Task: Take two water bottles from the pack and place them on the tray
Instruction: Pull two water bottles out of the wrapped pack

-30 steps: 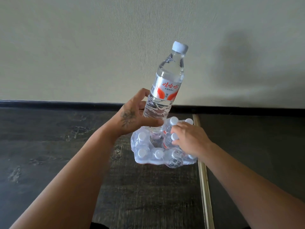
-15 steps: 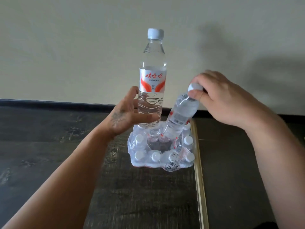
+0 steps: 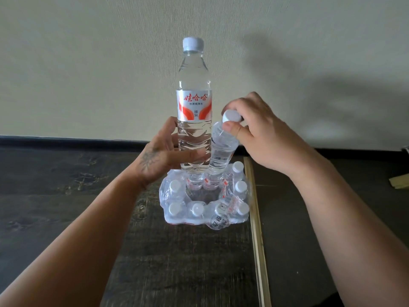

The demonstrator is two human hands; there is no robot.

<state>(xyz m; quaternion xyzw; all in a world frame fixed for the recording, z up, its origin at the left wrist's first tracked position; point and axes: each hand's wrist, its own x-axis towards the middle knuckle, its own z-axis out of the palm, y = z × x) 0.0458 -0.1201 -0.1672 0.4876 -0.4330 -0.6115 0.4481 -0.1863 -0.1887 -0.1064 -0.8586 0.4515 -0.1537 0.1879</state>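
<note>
My left hand (image 3: 155, 159) grips the lower body of a clear water bottle (image 3: 194, 107) with a white cap and a red-and-white label, held upright above the pack. My right hand (image 3: 261, 136) pinches the white cap of a second water bottle (image 3: 222, 156), which tilts left against the first and hangs just over the pack. The shrink-wrapped pack (image 3: 204, 201) of several white-capped bottles sits on the dark floor below both hands, its plastic torn open at the middle. No tray is in view.
The dark wood-grain floor (image 3: 66, 196) runs to a black baseboard (image 3: 66, 142) under a pale wall. A light wooden strip (image 3: 257, 229) lies along the pack's right side. A small tan object (image 3: 398, 181) lies at the right edge.
My left hand straightened its bottle upright and lifted it. My right hand went from resting on the pack to pulling a second bottle out by the cap, now raised beside the first.
</note>
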